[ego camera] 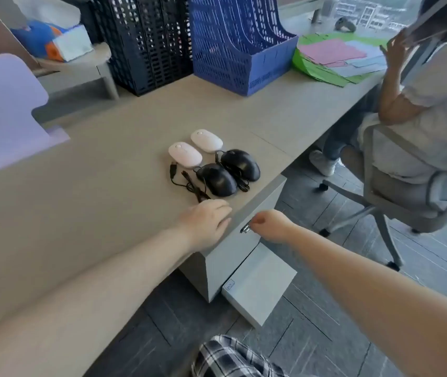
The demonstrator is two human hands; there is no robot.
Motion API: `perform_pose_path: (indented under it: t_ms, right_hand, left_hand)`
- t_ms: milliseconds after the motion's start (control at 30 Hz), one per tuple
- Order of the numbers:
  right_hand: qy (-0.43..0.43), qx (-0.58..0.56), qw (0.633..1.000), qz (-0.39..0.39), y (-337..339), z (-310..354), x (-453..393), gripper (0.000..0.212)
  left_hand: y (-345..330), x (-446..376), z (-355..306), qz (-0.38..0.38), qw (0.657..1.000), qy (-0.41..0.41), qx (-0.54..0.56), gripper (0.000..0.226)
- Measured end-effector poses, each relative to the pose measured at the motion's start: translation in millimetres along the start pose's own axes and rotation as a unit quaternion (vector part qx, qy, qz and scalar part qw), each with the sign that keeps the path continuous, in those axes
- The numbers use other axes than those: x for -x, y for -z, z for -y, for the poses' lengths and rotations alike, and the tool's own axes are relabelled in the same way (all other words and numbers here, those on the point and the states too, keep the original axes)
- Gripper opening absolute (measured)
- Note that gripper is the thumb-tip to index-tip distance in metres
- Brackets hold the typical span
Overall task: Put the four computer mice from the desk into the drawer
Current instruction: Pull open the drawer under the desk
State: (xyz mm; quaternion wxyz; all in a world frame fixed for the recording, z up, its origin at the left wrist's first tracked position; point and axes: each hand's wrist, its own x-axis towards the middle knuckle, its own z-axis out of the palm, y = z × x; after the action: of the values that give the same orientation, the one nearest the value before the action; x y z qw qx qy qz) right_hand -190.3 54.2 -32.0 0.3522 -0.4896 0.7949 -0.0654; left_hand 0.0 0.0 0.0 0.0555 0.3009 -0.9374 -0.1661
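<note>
Two white wireless mice and two black wired mice lie together on the grey desk near its front edge, black cables trailing to the left. My left hand rests flat on the desk edge just in front of them, holding nothing. My right hand is pinched on a metal key at the front of the grey drawer unit under the desk. The top drawer is closed; a lower drawer front sticks out slightly.
Dark and blue mesh file holders stand at the back of the desk, with coloured paper to the right. A lilac divider is at left. Another person sits on an office chair to the right.
</note>
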Motion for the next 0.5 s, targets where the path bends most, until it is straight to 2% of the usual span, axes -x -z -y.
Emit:
perform_pose_path:
  t_ms: [133, 200, 300, 400, 500]
  right_hand:
    - [0.001, 0.001, 1.000, 0.002, -30.1, -25.0, -23.5, 0.027]
    - [-0.002, -0.007, 1.000, -0.005, -46.1, -35.8, -36.3, 0.032]
    - [-0.016, -0.054, 0.998, -0.020, -63.0, -45.5, -51.2, 0.039]
    - [-0.029, -0.164, 0.985, -0.030, -74.9, -47.1, -60.4, 0.036]
    - [-0.081, -0.261, 0.962, 0.009, -81.5, -42.6, -63.9, 0.028]
  left_hand:
    - [-37.4, -0.3, 13.9, -0.037, 0.999, -0.010, 0.017, 0.056]
    - [-50.2, -0.4, 17.4, -0.078, 0.997, -0.010, 0.011, 0.048]
    - [-53.3, -1.5, 17.0, -0.104, 0.994, -0.017, -0.002, 0.050]
    - [-54.2, -1.6, 17.3, -0.098, 0.995, -0.004, -0.013, 0.049]
    - [-53.5, -3.0, 16.5, -0.095, 0.995, 0.000, -0.016, 0.045]
